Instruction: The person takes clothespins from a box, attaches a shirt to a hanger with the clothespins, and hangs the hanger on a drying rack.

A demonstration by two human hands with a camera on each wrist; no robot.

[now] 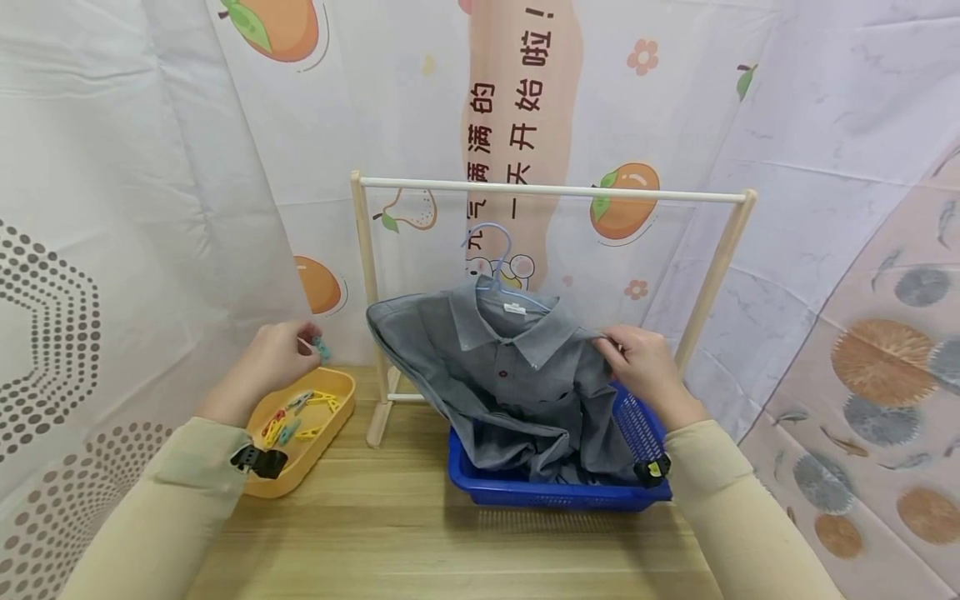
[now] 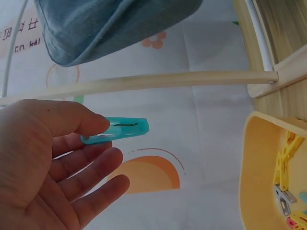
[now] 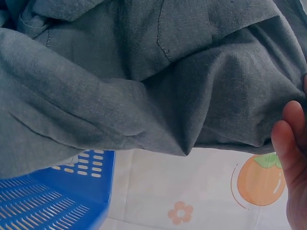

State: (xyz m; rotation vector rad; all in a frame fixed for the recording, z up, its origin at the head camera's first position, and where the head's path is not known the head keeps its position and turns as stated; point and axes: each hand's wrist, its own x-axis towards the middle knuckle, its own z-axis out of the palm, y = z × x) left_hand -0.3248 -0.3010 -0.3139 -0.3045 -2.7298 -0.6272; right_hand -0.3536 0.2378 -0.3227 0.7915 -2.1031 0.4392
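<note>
A teal clothespin (image 2: 125,128) is pinched between the thumb and index finger of my left hand (image 2: 72,158), the other fingers loosely bent. In the head view this left hand (image 1: 281,354) is above a yellow tray (image 1: 330,442). My right hand (image 1: 637,362) pinches the shoulder of a grey collared shirt (image 1: 517,367); in the right wrist view only its fingertips (image 3: 285,139) show beside the cloth. A light blue hanger (image 1: 504,250) sits inside the shirt's collar, its hook standing up below the rack's bar. The shirt's lower part lies in a blue basket (image 1: 555,497).
A drying rack (image 1: 555,190) with wooden legs and a white bar stands behind the shirt. Several clothespins (image 1: 288,421) in yellow, teal, red and grey lie in the yellow tray. Printed curtains (image 1: 847,250) enclose the wooden table (image 1: 375,533).
</note>
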